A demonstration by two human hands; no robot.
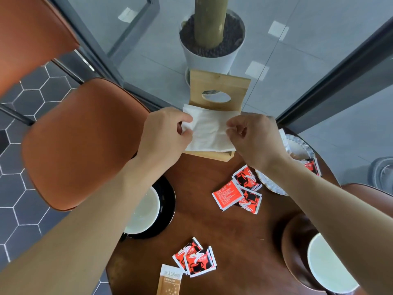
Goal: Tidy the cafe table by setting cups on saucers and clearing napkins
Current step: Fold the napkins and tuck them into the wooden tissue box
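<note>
A white napkin (209,130) lies over the open wooden napkin box (219,90) at the far edge of the round wooden table (234,226). My left hand (164,135) pinches its left edge and my right hand (255,137) pinches its right edge. The box's lid stands raised, with an oval hole in it. A white cup (144,211) sits on a black saucer (168,201) under my left forearm. Another white cup (327,265) sits on a brown saucer (295,252) at the lower right.
Red sugar sachets (238,190) lie mid-table, more (195,258) near the front edge beside a tan sachet (170,279). A glass dish (297,150) sits under my right forearm. An orange chair (85,141) stands left, a potted plant (212,39) beyond the table.
</note>
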